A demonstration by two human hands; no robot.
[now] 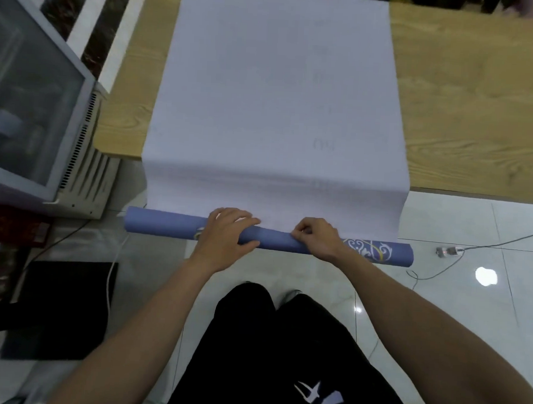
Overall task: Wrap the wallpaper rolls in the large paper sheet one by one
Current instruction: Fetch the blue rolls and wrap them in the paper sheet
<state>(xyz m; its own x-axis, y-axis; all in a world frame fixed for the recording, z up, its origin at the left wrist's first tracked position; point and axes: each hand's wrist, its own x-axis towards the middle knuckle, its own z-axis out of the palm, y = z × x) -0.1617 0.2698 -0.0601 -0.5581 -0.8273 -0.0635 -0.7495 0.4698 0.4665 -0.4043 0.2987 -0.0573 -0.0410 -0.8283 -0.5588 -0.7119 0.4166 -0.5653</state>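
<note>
Pale wood grain ran across the upper part of your view, where the table stood over a glossy tiled floor. On it lay the large paper sheet, flat and white, with its near end hanging over the table's front edge toward you.

You held the wallpaper roll level and crosswise in the air in front of the table, right against the hanging bottom edge of the sheet. It was blue, with a pale scroll pattern showing near its right end, and both ends stuck out past the width of the paper.

Your left hand was wrapped round the roll left of its middle, fingers over the top and thumb along the near side. Your right hand gripped it just right of the middle, fingers curled tight where the sheet's edge met the roll; whether they also pinched the paper could not be told.

To your left stood a glass-fronted cabinet with a dark mat on the floor near it. A thin cable trailed over the tiles on your right, and your black trousers filled the bottom of the view.
</note>
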